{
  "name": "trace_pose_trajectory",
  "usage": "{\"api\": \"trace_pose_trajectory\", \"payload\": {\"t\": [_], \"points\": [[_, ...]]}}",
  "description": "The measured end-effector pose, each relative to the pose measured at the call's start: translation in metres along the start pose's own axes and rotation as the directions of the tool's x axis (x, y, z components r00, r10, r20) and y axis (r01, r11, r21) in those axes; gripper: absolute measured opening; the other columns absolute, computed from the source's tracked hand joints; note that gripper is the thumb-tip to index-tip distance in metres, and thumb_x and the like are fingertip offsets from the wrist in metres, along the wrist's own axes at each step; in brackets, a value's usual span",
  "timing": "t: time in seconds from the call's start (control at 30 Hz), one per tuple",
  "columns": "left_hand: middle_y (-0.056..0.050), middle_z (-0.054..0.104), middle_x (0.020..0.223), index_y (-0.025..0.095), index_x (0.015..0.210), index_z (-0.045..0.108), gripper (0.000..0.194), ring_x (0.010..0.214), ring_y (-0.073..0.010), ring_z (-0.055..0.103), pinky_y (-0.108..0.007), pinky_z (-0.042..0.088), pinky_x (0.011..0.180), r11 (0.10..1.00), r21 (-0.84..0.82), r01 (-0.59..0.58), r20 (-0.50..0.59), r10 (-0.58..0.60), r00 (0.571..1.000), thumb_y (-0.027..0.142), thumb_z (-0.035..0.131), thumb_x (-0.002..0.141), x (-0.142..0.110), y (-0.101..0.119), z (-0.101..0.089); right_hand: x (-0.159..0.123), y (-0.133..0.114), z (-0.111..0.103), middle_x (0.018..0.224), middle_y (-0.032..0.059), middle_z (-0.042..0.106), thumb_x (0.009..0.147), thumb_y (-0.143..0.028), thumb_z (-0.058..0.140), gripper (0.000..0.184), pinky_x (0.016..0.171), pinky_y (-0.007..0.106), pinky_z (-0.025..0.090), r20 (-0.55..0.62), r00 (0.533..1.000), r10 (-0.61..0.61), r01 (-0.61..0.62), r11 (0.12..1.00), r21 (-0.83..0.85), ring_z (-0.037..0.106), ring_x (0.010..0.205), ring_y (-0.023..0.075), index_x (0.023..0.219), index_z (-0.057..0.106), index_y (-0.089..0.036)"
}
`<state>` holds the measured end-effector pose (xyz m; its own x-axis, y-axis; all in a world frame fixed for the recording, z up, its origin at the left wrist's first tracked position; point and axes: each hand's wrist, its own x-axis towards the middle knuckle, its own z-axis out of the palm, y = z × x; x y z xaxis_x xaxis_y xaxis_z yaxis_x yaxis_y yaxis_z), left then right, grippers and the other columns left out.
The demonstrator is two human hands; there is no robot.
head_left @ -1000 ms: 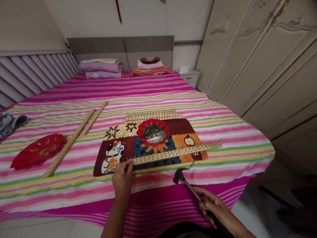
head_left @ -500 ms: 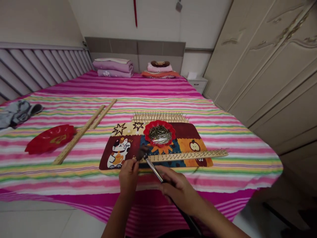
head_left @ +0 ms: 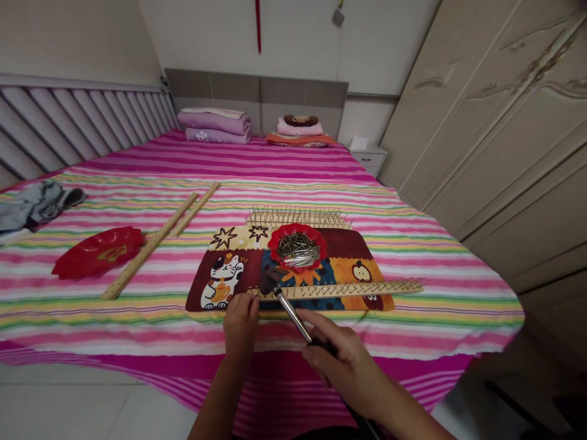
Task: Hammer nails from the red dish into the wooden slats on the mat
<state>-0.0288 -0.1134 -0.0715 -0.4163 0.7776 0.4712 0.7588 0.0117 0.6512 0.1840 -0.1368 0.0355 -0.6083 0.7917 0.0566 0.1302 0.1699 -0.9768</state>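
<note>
Left hand at left end, nailed strip running rightward.

Has a bare left hand and a bare right hand in the lower middle of the frame, with forearms also uncovered down to the bottom edge. Seems to wear black cloth, visible as a thin curved strip at bottom centre.

The pale, nail-studded wooden strip blocks the low near-side path to the scalloped red bowl; a low way runs over striped cloth between the multicoloured rectangular mat and the bare wooden bar.
</note>
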Motion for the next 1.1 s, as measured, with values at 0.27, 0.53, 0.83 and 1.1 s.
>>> {"api": "trace_pose_trajectory", "payload": {"t": [0.27,0.53,0.83,1.1], "points": [[-0.003,0.060,0.071,0.022,0.068,0.059,0.020,0.073,-0.0167,0.056,-0.028,0.043,0.069,1.000,0.009,0.006,0.010,-0.006,1.000,0.030,0.046,0.082,0.001,-0.002,0.000,0.009,0.009,0.013,0.062,-0.0073,0.044,0.083,-0.012,0.048,0.050,0.048,0.020,0.031,0.007,1.000,-0.005,0.005,1.000,0.017,0.036,0.051,0.0080,0.131,0.048,-0.025],[-0.005,0.063,0.076,0.021,0.075,0.061,0.019,0.077,-0.0178,0.056,-0.029,0.043,0.073,1.000,0.023,-0.019,0.006,0.019,1.000,0.028,0.045,0.083,0.000,-0.004,0.002,0.012,0.005,0.012,0.060,-0.0080,0.043,0.081,-0.011,0.049,0.051,0.047,0.019,0.030,0.019,0.996,0.089,-0.090,0.993,0.081,0.037,0.049,0.0077,0.130,0.050,-0.025],[-0.005,0.064,0.080,0.022,0.086,0.062,0.021,0.073,-0.0181,0.058,-0.029,0.045,0.071,0.999,0.005,0.036,-0.001,-0.036,0.999,0.037,0.049,0.080,0.000,0.001,-0.006,-0.063,0.060,-0.025,0.055,-0.0093,0.043,0.075,-0.023,0.053,0.055,0.039,0.018,0.028,-0.041,0.896,0.442,-0.417,0.871,0.261,0.034,0.039,0.0061,0.130,0.052,-0.023],[-0.006,0.067,0.084,0.021,0.084,0.065,0.021,0.082,-0.0196,0.060,-0.030,0.045,0.076,0.981,0.099,-0.166,0.107,0.155,0.982,0.034,0.048,0.082,0.047,0.057,0.003,-0.100,0.134,-0.043,0.049,-0.0094,0.050,0.069,-0.035,0.052,0.055,0.032,0.016,0.020,-0.167,0.795,0.583,-0.463,0.762,0.452,0.032,0.030,0.0041,0.121,0.056,-0.016]]}}
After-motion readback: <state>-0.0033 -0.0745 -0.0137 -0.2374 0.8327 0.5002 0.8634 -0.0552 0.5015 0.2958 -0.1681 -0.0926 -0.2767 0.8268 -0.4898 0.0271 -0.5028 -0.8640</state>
